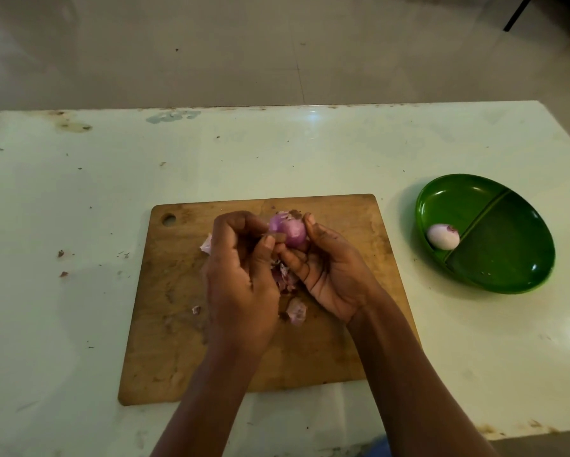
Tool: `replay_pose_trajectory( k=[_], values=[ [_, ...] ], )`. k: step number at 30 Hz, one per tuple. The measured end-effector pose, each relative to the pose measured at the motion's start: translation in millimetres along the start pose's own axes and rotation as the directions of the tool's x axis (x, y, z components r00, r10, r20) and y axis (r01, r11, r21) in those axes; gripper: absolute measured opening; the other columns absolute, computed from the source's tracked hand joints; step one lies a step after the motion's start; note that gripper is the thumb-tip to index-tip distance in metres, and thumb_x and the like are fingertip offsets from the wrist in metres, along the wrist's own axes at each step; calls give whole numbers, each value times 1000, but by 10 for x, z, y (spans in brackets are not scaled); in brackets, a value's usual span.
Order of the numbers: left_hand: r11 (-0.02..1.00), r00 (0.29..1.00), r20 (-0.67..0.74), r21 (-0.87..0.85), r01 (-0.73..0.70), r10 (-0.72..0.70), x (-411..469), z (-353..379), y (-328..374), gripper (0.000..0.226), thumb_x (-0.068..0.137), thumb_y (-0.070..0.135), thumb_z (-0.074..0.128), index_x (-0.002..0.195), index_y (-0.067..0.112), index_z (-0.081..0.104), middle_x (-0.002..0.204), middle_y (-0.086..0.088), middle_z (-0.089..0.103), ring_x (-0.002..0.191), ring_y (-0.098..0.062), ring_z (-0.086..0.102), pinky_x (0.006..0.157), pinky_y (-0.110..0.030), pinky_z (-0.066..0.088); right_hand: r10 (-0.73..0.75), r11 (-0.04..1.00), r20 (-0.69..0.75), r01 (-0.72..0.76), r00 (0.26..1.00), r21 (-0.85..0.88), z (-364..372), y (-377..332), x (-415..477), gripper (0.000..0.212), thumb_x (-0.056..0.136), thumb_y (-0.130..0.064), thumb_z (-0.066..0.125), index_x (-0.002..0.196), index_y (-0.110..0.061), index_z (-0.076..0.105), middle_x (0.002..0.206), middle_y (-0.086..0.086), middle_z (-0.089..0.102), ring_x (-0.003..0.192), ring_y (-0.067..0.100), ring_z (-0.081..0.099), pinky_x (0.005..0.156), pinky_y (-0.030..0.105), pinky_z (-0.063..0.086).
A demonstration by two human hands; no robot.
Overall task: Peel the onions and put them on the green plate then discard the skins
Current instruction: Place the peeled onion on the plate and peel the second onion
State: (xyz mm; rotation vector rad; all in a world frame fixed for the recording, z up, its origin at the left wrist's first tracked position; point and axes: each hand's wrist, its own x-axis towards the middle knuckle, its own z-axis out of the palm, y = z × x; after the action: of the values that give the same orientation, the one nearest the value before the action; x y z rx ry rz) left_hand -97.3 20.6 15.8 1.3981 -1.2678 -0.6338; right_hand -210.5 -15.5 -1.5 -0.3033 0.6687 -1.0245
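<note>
A purple onion (290, 232) is held above the wooden cutting board (343, 291). My right hand (329, 275) cups it from below and the right, palm up. My left hand (240, 275) grips it from the left, thumb pressed on a strip of brownish skin at its side. Loose pink skins (296, 311) lie on the board under and between my hands, with another piece (206, 244) to the left. A peeled pale onion (443, 237) rests in the left compartment of the divided green plate (508, 258) at the right.
The board lies in the middle of a pale, stained table (79, 225). Small skin scraps (60, 253) sit on the table at the left. The table's far edge meets a tiled floor (211, 54); a dark leg (517, 11) stands at the top right.
</note>
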Motion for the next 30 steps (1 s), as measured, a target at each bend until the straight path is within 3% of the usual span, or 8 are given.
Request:
replay_pose_trajectory(
  k=[4, 7, 10, 13, 17, 19, 23, 30],
  values=[
    [995, 999, -34, -99, 26, -30, 16, 5, 5, 34, 85, 1, 65, 94, 29, 49, 85, 10, 59, 81, 0, 62, 66, -10, 49, -7, 1000, -30, 7, 1000, 3, -4, -7, -1, 29, 85, -23, 53, 102, -1, 63, 93, 22, 70, 72, 22, 71, 66, 25, 60],
    [999, 998, -53, -46, -21, 19, 1, 16, -33, 26, 85, 5, 68, 98, 24, 56, 89, 11, 64, 84, -4, 64, 69, -12, 52, -26, 1000, -42, 25, 999, -16, -5, 2, 13, 40, 81, -24, 58, 112, 0, 59, 101, 22, 69, 80, 24, 70, 71, 29, 60],
    [999, 997, -77, 19, -28, 29, -6, 16, -67, 18, 83, 12, 70, 94, 23, 61, 89, 10, 66, 84, -5, 66, 69, -11, 51, -43, 999, -42, 43, 998, 7, 9, -14, 5, 41, 80, -21, 58, 115, 1, 57, 101, 21, 68, 77, 21, 71, 65, 27, 60],
    [995, 994, -98, 92, -46, 55, 6, 17, -83, 26, 77, 11, 76, 95, 22, 61, 90, 8, 66, 86, -7, 65, 72, -14, 53, -54, 998, -57, 55, 997, 22, 22, -11, 5, 43, 79, -19, 58, 115, 3, 56, 105, 23, 66, 79, 22, 70, 64, 26, 60],
    [975, 985, -21, 149, -166, 171, 19, 5, -126, 42, 73, 21, 80, 109, 18, 59, 103, 4, 65, 95, -12, 65, 77, -27, 57, -55, 998, -100, 54, 993, -10, -3, 21, 33, 56, 80, -22, 63, 126, 7, 51, 113, 27, 62, 90, 27, 63, 67, 25, 58],
    [930, 956, 37, 222, -292, 291, 36, -7, -165, 47, 74, 30, 74, 115, 16, 55, 109, 2, 62, 100, -15, 62, 80, -30, 55, -50, 998, -115, 46, 992, -37, -14, 26, 39, 52, 77, -26, 64, 119, 4, 57, 106, 23, 67, 89, 26, 64, 66, 24, 57],
    [819, 883, 118, 335, -466, 454, 65, -30, -224, 46, 75, 23, 71, 116, 13, 52, 105, -9, 66, 104, -15, 54, 83, -27, 50, -35, 989, -101, 20, 994, -147, 11, 12, 24, 41, 74, -36, 62, 101, -5, 62, 84, 11, 72, 74, 19, 68, 66, 26, 56],
    [811, 866, 166, 306, -499, 471, 71, -41, -194, 49, 74, 22, 72, 117, 13, 50, 107, -4, 62, 103, -14, 52, 82, -24, 48, -25, 957, -126, -13, 992, -291, 43, 2, 23, 37, 70, -41, 62, 93, -12, 65, 78, 3, 73, 72, 15, 69, 77, 32, 51]
  ],
)
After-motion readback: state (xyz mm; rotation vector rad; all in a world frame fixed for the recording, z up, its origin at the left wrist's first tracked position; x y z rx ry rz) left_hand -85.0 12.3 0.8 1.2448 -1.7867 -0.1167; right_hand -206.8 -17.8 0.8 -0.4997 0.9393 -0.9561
